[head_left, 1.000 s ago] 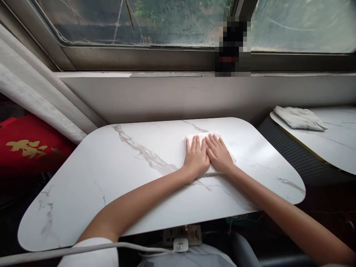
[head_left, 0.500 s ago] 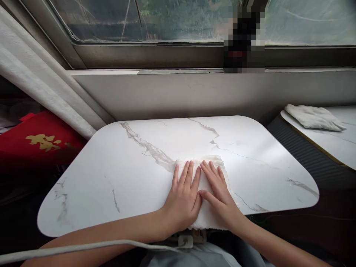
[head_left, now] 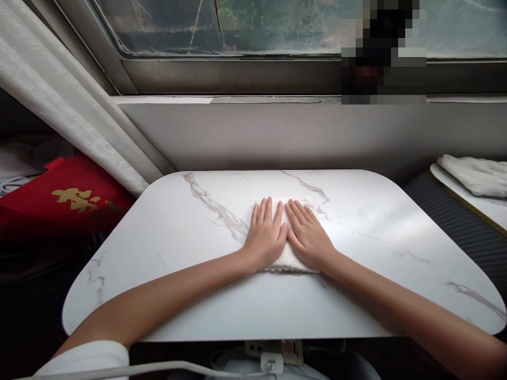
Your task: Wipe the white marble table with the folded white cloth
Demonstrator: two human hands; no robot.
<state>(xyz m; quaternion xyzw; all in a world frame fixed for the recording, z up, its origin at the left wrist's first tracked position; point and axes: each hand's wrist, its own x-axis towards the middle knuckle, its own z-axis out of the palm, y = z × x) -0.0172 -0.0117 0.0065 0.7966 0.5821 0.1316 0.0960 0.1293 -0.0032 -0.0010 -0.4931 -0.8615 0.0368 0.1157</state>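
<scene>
On table (head_left: 217, 316), L hand (head_left: 266, 236) & R hand (head_left: 311, 233), grips spread flat atop cloth (head_left: 291, 259), farther fwd vs. prev.

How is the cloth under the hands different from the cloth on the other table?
The nearer cloth looks fairly flat; the side cloth looks puffier and crumpled. The left hand and right hand rest on the nearer cloth; no hand shows on the side cloth, which the picture's edge cuts off. Both look white.
</scene>
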